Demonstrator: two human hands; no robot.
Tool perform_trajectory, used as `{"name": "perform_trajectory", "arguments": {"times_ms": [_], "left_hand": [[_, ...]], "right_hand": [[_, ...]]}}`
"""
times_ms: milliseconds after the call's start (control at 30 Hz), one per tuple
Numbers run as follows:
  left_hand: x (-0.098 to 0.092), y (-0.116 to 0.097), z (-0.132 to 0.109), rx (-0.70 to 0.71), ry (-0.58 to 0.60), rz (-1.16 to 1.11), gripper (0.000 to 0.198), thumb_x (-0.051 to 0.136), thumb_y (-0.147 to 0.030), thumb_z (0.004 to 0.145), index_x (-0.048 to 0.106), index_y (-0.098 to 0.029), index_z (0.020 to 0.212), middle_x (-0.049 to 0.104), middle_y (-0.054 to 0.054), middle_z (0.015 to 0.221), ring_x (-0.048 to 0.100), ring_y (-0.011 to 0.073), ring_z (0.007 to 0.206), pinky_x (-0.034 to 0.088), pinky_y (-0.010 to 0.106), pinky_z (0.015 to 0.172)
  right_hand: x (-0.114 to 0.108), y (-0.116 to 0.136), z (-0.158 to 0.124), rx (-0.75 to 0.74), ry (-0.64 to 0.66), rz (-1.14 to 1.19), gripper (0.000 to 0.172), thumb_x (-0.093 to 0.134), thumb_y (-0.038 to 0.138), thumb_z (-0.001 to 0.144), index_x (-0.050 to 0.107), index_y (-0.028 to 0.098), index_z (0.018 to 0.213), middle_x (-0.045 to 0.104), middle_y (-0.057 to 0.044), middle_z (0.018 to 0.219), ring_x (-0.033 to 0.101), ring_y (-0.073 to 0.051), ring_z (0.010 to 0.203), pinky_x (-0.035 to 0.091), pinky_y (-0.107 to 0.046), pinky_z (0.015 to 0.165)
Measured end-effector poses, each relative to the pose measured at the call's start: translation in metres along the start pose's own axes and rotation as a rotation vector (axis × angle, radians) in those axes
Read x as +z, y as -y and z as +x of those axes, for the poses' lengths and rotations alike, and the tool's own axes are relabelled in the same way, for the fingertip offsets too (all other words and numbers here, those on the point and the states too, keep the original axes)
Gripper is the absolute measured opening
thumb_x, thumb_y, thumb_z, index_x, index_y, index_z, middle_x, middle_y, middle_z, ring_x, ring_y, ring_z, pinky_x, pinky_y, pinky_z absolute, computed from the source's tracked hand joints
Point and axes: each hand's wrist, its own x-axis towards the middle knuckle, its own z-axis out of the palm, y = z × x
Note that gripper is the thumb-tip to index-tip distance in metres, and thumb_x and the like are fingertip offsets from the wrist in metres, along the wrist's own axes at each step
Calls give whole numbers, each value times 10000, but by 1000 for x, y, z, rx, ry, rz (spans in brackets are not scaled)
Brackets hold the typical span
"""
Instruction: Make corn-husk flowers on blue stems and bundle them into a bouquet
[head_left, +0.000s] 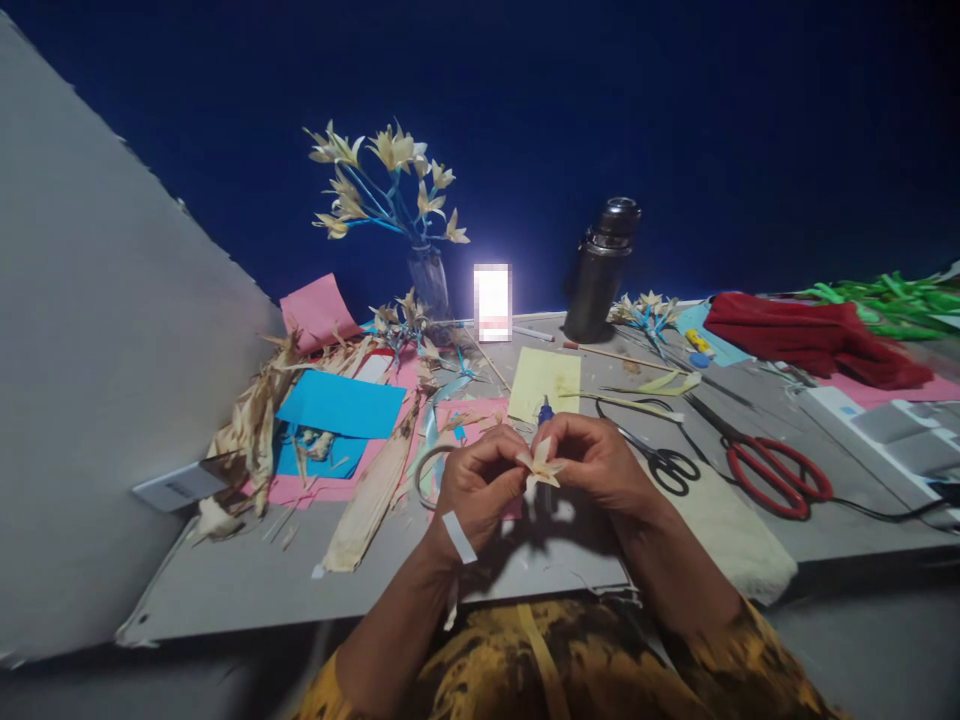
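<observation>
A small cream husk flower [546, 466] with pointed petals is pinched between both hands above the near edge of the table. My left hand [484, 470] grips it from the left, fingertips on a petal, and a strip of white tape [459, 537] is stuck at that wrist. From the right, my right hand [596, 460] holds the petals with thumb and forefinger. Just behind the flower stands a tube with a dark blue nozzle [545, 410], partly hidden by the hands. A pale yellow paper [546, 380] lies beyond it.
Black scissors [673, 470] and red-handled shears [780, 475] lie right. Dried husks [375, 490] and blue paper [341, 403] lie left. At the back stand a glass vase [429, 280] of husk flowers, a lit screen [493, 303] and a dark flask [600, 275]. A wall rises left.
</observation>
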Motion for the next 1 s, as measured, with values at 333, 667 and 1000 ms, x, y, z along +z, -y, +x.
{"name": "perform_trajectory", "arguments": {"times_ms": [333, 667, 1000], "left_hand": [[-1, 16, -6, 378, -287, 452, 149, 540, -256, 917, 548, -209, 776, 512, 22, 774, 494, 181, 761, 397, 310, 713], [1, 24, -6, 408, -542, 563, 79, 531, -197, 900, 568, -205, 830, 554, 23, 837, 536, 173, 818, 426, 293, 764], [-8, 35, -8, -16, -659, 129, 247, 695, -412, 802, 577, -196, 820, 528, -25, 673, 483, 118, 615, 392, 240, 592]], "right_hand": [[9, -3, -13, 41, -167, -92, 231, 757, 371, 764, 631, 185, 710, 625, 4, 672, 551, -136, 626, 444, -257, 614], [51, -17, -49, 18, -56, -180, 243, 682, 379, 809, 673, 195, 968, 678, -31, 885, 594, -164, 749, 477, -284, 698], [76, -38, -52, -185, -211, -407, 136, 636, 177, 824, 648, 212, 955, 691, -48, 891, 623, -170, 743, 514, -292, 666]]}}
